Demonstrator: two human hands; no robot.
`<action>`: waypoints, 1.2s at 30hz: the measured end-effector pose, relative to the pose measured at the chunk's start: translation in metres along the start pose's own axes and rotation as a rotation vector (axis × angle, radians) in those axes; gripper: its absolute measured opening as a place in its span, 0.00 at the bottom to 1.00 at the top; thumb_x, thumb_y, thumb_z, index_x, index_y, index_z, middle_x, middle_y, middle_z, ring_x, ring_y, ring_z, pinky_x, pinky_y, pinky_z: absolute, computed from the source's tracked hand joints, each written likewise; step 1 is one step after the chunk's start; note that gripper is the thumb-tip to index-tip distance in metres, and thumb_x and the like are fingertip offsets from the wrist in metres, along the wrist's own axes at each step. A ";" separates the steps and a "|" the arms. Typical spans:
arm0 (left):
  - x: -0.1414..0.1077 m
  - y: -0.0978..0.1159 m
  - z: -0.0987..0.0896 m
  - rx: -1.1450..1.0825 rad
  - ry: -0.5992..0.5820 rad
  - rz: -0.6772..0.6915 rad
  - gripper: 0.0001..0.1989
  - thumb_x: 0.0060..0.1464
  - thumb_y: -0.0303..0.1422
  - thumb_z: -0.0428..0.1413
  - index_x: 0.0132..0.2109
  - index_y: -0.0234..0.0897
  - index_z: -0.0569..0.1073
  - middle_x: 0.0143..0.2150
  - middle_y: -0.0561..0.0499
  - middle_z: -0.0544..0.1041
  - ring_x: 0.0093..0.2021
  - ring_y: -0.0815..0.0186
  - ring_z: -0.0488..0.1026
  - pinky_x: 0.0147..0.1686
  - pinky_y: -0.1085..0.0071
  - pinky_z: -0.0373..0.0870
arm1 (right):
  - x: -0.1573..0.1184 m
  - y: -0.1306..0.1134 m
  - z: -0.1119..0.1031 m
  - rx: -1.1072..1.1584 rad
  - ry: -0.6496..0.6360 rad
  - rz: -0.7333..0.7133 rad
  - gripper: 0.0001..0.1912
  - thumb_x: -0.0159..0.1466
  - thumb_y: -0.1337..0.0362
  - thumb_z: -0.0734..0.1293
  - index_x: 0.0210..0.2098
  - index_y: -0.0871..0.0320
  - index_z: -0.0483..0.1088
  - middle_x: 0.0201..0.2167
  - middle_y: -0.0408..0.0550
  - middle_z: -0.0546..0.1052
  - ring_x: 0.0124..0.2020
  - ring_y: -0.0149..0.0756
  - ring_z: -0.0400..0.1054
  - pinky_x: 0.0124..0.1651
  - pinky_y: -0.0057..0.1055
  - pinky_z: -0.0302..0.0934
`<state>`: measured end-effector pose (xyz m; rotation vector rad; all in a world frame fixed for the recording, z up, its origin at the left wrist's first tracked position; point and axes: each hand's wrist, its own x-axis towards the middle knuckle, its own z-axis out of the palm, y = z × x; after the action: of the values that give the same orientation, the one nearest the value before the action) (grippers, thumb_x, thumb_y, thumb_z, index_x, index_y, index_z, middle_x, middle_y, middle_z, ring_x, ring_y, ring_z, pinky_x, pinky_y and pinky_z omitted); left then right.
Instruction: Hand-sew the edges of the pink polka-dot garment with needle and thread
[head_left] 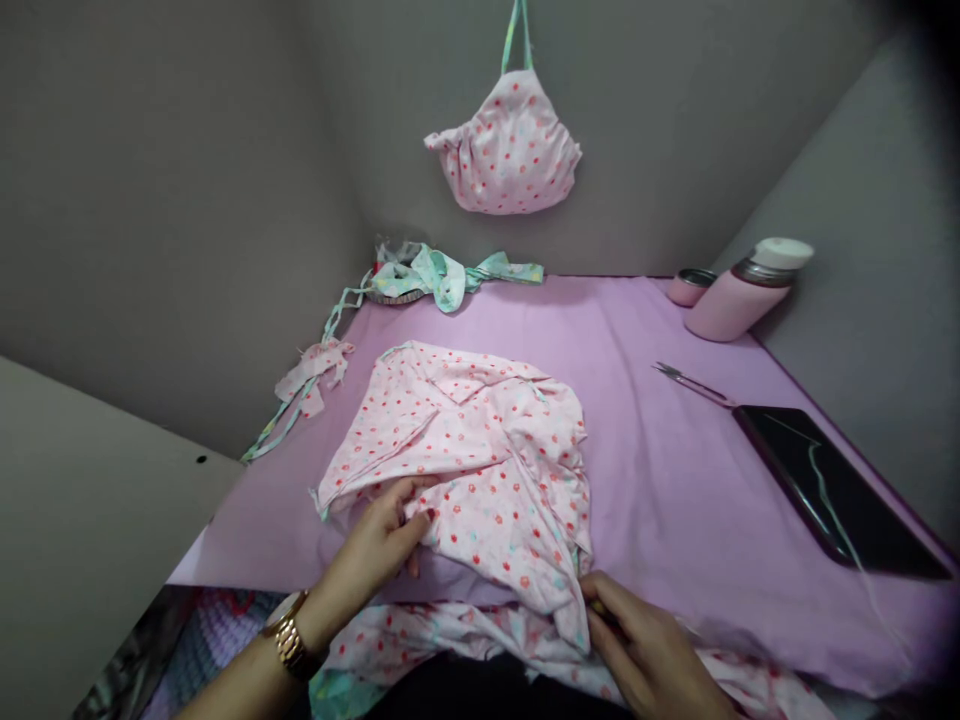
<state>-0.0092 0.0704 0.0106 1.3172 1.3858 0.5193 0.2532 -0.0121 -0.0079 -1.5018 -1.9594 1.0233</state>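
A pink cotton cloth piece printed with small red flowers lies crumpled and partly folded over itself, with thin green trim at places along its edges. My left hand, with a gold watch on the wrist, pinches its near edge between thumb and fingers. At the cloth's lower right corner, my right hand is closed on the edge. Something small and yellowish shows between its fingers, too hidden to name. More of the same printed fabric spreads over my lap, below the table edge.
A lilac cloth covers the table. Thread snips, a dark phone with thread across it, a pink bottle and its cup stand right. Green strips and pink scraps lie left. A pink pouch hangs behind.
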 end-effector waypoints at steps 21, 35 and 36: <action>-0.007 0.004 0.010 -0.312 -0.029 -0.117 0.30 0.51 0.37 0.53 0.60 0.35 0.57 0.18 0.57 0.72 0.19 0.71 0.70 0.17 0.80 0.59 | 0.001 0.001 -0.003 0.004 -0.085 0.018 0.10 0.64 0.66 0.52 0.33 0.57 0.62 0.25 0.44 0.71 0.26 0.30 0.65 0.30 0.23 0.57; -0.002 0.015 0.039 0.152 0.273 0.044 0.27 0.45 0.35 0.57 0.54 0.37 0.66 0.22 0.56 0.72 0.17 0.70 0.64 0.18 0.76 0.54 | 0.001 0.000 -0.003 0.011 -0.089 0.015 0.10 0.64 0.67 0.52 0.32 0.58 0.63 0.25 0.44 0.70 0.26 0.30 0.64 0.30 0.23 0.57; -0.002 0.017 0.040 0.250 0.279 0.084 0.25 0.45 0.34 0.57 0.53 0.38 0.67 0.23 0.56 0.72 0.17 0.70 0.64 0.19 0.76 0.55 | 0.001 0.000 -0.003 0.010 -0.082 0.014 0.10 0.64 0.67 0.52 0.32 0.58 0.63 0.25 0.44 0.70 0.26 0.30 0.64 0.30 0.22 0.57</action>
<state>0.0328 0.0589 0.0137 1.5534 1.6714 0.6197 0.2548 -0.0101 -0.0059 -1.4923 -1.9987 1.1163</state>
